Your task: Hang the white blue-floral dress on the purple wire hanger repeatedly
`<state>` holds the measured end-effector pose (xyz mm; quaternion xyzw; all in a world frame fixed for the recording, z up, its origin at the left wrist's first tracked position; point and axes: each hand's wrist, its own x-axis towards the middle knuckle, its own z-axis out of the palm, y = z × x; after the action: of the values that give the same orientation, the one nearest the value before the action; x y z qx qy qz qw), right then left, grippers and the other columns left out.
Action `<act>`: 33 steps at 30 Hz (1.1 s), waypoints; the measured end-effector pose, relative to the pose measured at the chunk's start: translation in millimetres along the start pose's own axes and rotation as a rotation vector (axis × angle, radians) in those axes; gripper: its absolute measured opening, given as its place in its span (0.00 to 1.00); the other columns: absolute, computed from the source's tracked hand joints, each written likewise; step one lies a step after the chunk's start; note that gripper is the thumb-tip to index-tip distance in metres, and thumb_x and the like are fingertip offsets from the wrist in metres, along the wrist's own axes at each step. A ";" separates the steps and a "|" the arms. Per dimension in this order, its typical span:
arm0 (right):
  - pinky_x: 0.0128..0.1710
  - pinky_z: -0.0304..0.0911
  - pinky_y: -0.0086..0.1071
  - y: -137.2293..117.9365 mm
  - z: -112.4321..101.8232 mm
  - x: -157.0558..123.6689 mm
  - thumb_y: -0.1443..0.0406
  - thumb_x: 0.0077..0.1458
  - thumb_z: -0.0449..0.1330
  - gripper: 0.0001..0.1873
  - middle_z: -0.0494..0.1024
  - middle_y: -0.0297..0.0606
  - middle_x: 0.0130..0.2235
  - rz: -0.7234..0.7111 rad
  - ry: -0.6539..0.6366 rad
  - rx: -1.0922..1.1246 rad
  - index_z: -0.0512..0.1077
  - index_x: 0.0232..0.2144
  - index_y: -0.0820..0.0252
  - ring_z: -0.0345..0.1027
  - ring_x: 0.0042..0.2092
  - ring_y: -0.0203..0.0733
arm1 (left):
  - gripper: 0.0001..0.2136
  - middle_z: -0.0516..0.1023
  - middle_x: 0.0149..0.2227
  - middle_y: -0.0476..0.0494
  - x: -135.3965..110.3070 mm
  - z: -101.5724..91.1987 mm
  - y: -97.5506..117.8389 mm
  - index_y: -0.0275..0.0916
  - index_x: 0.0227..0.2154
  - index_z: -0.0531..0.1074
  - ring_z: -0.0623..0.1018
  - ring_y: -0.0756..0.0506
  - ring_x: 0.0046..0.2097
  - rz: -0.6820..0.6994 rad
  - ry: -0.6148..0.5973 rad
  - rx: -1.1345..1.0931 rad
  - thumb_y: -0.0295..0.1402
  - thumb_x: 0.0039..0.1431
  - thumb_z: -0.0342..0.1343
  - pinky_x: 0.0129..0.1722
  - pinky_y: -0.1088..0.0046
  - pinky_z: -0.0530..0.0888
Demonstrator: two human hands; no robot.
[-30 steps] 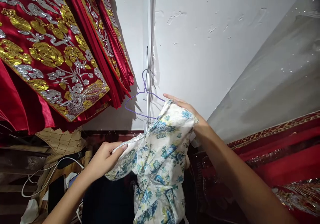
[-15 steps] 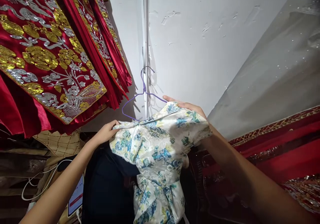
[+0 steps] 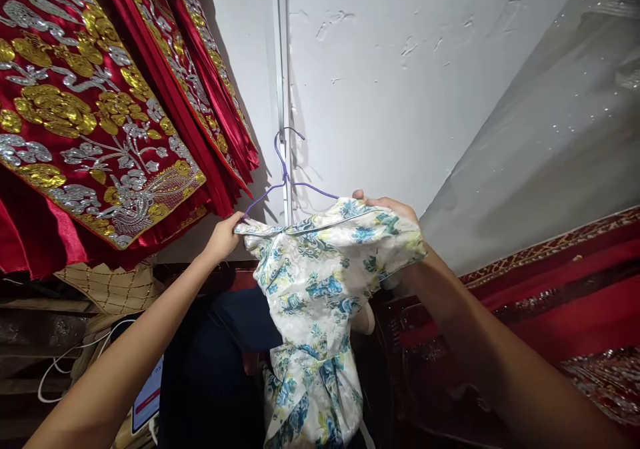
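A white dress (image 3: 315, 289) with blue and yellow-green flowers hangs in front of me, its skirt falling toward my lap. A purple wire hanger (image 3: 286, 169) reaches into its neck opening, and the right arm of the hanger disappears under the cloth. My left hand (image 3: 225, 235) pinches the dress's left shoulder edge, right at the left end of the hanger. At the right shoulder, my right hand (image 3: 393, 207) grips the dress from behind; its fingers show above the top edge, while the palm and wrist are partly covered by the sleeve.
Red garments (image 3: 120, 122) with gold and silver embroidery hang at upper left. A white metal upright (image 3: 283, 69) runs down the wall behind the hanger. Sheer grey fabric (image 3: 540, 149) and red cloth (image 3: 575, 289) lie along the right. A lit phone (image 3: 149, 395) with a white cable sits at lower left.
My left hand has moved up and slightly right, bringing the dress's left shoulder to the hanger's left end, which it now covers. My right hand has shifted slightly right.
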<state>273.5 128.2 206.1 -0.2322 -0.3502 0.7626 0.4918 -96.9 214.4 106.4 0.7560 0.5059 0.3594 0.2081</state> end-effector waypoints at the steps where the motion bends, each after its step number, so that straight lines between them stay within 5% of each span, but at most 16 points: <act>1: 0.37 0.70 0.38 -3.0 -1.2 -1.5 0.59 0.53 0.62 0.12 0.77 0.36 0.37 -0.017 0.008 -0.028 0.73 0.41 0.51 0.73 0.37 0.46 | 0.25 0.80 0.45 0.43 -2.3 -3.1 3.4 0.41 0.46 0.76 0.77 0.40 0.50 0.022 0.001 -0.018 0.23 0.44 0.47 0.55 0.64 0.67; 4: 0.43 0.71 0.46 -8.9 -0.9 -10.4 0.48 0.55 0.57 0.26 0.79 0.42 0.47 -0.125 0.083 -0.188 0.72 0.53 0.50 0.74 0.46 0.54 | 0.17 0.80 0.45 0.42 -10.6 -14.6 10.6 0.39 0.35 0.79 0.76 0.38 0.51 0.051 0.012 -0.093 0.25 0.44 0.47 0.56 0.64 0.67; 7: 0.45 0.71 0.49 -3.3 -1.4 -21.7 0.40 0.57 0.52 0.34 0.78 0.43 0.53 -0.227 0.153 -0.314 0.69 0.58 0.48 0.73 0.51 0.57 | 0.15 0.81 0.41 0.41 -15.8 -26.5 16.3 0.37 0.36 0.77 0.78 0.39 0.47 0.026 0.075 -0.209 0.29 0.47 0.49 0.51 0.63 0.71; 11: 0.45 0.72 0.43 21.1 -12.7 -28.1 0.48 0.52 0.65 0.23 0.81 0.41 0.46 -0.336 0.374 -0.506 0.77 0.46 0.53 0.75 0.48 0.55 | 0.16 0.79 0.37 0.44 -12.0 -41.1 28.8 0.38 0.43 0.71 0.78 0.45 0.36 -0.035 0.259 -0.400 0.32 0.48 0.53 0.37 0.71 0.74; 16: 0.36 0.74 0.42 23.8 -21.7 -14.7 0.43 0.49 0.67 0.24 0.82 0.43 0.36 -0.459 0.581 -0.521 0.76 0.37 0.55 0.77 0.42 0.57 | 0.08 0.74 0.25 0.47 5.5 -55.7 53.5 0.38 0.29 0.67 0.70 0.50 0.22 -0.212 0.309 -0.575 0.31 0.42 0.57 0.19 0.77 0.64; 19: 0.35 0.75 0.43 6.4 -15.8 -3.1 0.41 0.50 0.64 0.26 0.81 0.45 0.39 -0.600 0.644 -0.469 0.73 0.40 0.52 0.77 0.44 0.57 | 0.08 0.72 0.22 0.47 12.4 -56.5 68.9 0.38 0.25 0.67 0.68 0.50 0.21 -0.266 0.274 -0.600 0.31 0.41 0.60 0.18 0.76 0.62; 22: 0.36 0.75 0.44 -3.1 -1.2 5.0 0.41 0.53 0.61 0.25 0.81 0.45 0.38 -0.695 0.680 -0.452 0.72 0.39 0.52 0.77 0.45 0.57 | 0.09 0.72 0.27 0.50 12.2 -52.6 82.8 0.38 0.31 0.69 0.69 0.51 0.25 -0.202 0.374 -0.593 0.30 0.44 0.59 0.23 0.77 0.64; 26: 0.36 0.74 0.44 3.9 27.2 12.1 0.42 0.52 0.63 0.23 0.79 0.44 0.33 -0.637 0.574 -0.476 0.72 0.36 0.54 0.76 0.43 0.56 | 0.10 0.74 0.32 0.48 4.2 -47.9 94.4 0.39 0.39 0.70 0.72 0.50 0.30 -0.005 0.469 -0.591 0.30 0.52 0.52 0.29 0.77 0.68; 30: 0.36 0.72 0.41 21.5 41.6 4.9 0.42 0.55 0.61 0.24 0.77 0.40 0.29 -0.570 0.420 -0.591 0.74 0.32 0.55 0.75 0.39 0.53 | 0.15 0.78 0.37 0.45 -14.3 -45.6 90.1 0.40 0.48 0.67 0.77 0.45 0.37 0.053 0.314 -0.603 0.36 0.58 0.53 0.36 0.72 0.72; 33: 0.36 0.71 0.38 37.3 33.4 -18.7 0.39 0.56 0.57 0.27 0.78 0.39 0.30 -0.419 0.212 -0.634 0.76 0.32 0.55 0.75 0.37 0.50 | 0.17 0.77 0.37 0.47 -33.2 -46.1 74.9 0.40 0.47 0.69 0.76 0.45 0.39 0.061 0.198 -0.350 0.37 0.54 0.62 0.42 0.70 0.72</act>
<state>235.9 90.8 199.5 -0.3737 -0.5554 0.4716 0.5740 -93.2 151.6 176.3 0.6842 0.4304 0.5209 0.2745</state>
